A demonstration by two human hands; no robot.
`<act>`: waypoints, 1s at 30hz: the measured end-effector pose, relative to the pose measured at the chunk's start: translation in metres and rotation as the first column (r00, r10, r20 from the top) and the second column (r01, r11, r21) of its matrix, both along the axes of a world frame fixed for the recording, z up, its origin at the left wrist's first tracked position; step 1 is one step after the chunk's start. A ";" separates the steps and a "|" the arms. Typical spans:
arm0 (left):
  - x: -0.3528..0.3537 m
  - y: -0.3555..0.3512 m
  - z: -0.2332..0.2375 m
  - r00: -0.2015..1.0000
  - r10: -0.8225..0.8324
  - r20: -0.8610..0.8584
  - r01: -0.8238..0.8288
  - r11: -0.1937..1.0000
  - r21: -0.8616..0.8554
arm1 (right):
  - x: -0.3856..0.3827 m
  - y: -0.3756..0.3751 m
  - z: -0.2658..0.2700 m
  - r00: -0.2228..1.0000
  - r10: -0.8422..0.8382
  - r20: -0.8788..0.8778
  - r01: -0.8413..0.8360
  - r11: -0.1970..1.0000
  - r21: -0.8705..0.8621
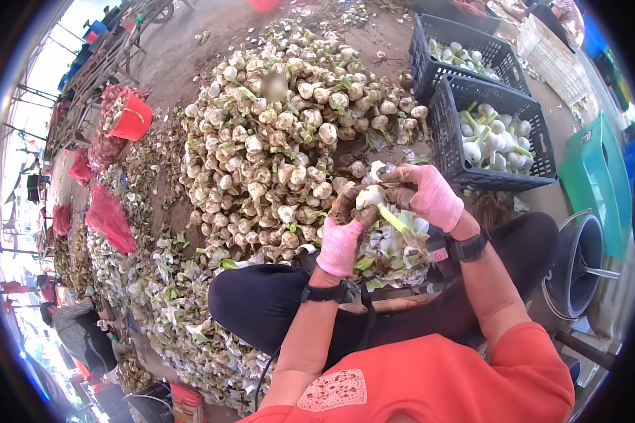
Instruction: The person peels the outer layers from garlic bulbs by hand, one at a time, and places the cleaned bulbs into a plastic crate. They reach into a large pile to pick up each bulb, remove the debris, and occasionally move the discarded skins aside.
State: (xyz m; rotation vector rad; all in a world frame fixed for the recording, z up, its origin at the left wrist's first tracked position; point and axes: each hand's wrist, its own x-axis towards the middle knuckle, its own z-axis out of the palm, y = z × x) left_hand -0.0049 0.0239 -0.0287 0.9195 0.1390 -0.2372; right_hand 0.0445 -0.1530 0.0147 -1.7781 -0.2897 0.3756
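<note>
A whitish garlic bulb (pixel 368 198) with a cut green stem (pixel 392 219) is held in front of my body. My left hand (pixel 343 236), in a pink glove with dirt-darkened fingers, is closed around the bulb from the left. My right hand (pixel 427 196), gloved alike, is closed with its fingertips at the bulb's upper right side, pinching a loose flap of garlic skin (pixel 379 170). Beneath both hands, peeled garlic skins (pixel 395 257) lie between my legs. A large heap of unpeeled garlic (pixel 275 155) spreads ahead and to the left.
Two dark plastic crates (pixel 448 144) with cleaned garlic stand front right. A dark bucket (pixel 575 264) and a green tub (pixel 596 183) are on the right. Discarded skins (pixel 162 296) cover the left ground. A red bucket (pixel 130 118) and another person (pixel 85 335) are farther left.
</note>
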 end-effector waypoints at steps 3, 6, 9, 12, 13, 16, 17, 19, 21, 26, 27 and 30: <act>0.000 0.001 -0.001 1.000 0.008 -0.023 -0.011 0.993 -0.121 | -0.001 0.005 0.002 0.976 0.050 0.213 0.013 0.959 -0.284; -0.001 0.004 -0.008 0.993 0.045 -0.107 -0.065 0.979 -0.191 | -0.007 0.014 -0.006 0.896 0.115 0.429 0.100 0.889 -0.448; 0.000 0.006 -0.002 0.979 -0.035 -0.202 -0.018 0.967 -0.253 | -0.007 0.013 -0.006 0.906 0.124 0.404 0.107 0.858 -0.502; -0.002 0.010 -0.002 0.964 -0.220 -0.148 0.201 0.971 -0.133 | -0.003 0.008 -0.012 0.891 0.081 0.447 0.122 0.906 -0.406; 0.000 0.014 -0.008 0.945 -0.262 -0.196 0.233 0.960 -0.156 | -0.003 0.007 -0.010 0.901 0.093 0.423 0.097 0.909 -0.405; -0.002 0.015 0.000 0.937 -0.316 -0.151 0.311 0.949 -0.059 | 0.000 0.006 -0.027 0.901 0.101 0.421 0.130 0.864 -0.486; -0.001 0.021 0.007 0.856 -0.469 -0.216 0.477 0.879 -0.017 | 0.004 0.002 -0.034 0.918 0.142 0.371 0.106 0.813 -0.573; -0.005 0.014 0.009 0.897 -0.440 -0.045 0.433 0.894 -0.110 | 0.009 -0.007 -0.085 0.973 0.165 0.160 0.008 0.672 -0.741; -0.006 0.013 0.007 0.930 -0.366 0.004 0.361 0.915 -0.178 | 0.001 -0.016 -0.100 0.984 0.146 -0.106 -0.165 0.499 -0.850; -0.001 0.008 -0.006 0.975 -0.165 0.150 0.144 0.980 0.139 | -0.005 -0.006 -0.083 0.958 0.138 0.252 0.108 0.642 -0.759; -0.001 0.007 -0.007 0.975 -0.164 0.151 0.144 0.980 0.137 | -0.002 -0.007 -0.081 0.898 0.143 0.417 0.210 0.693 -0.690; 0.004 0.005 -0.008 0.978 -0.120 0.170 0.064 0.951 0.304 | 0.004 -0.015 -0.056 0.996 -0.039 -0.083 0.036 0.999 -0.040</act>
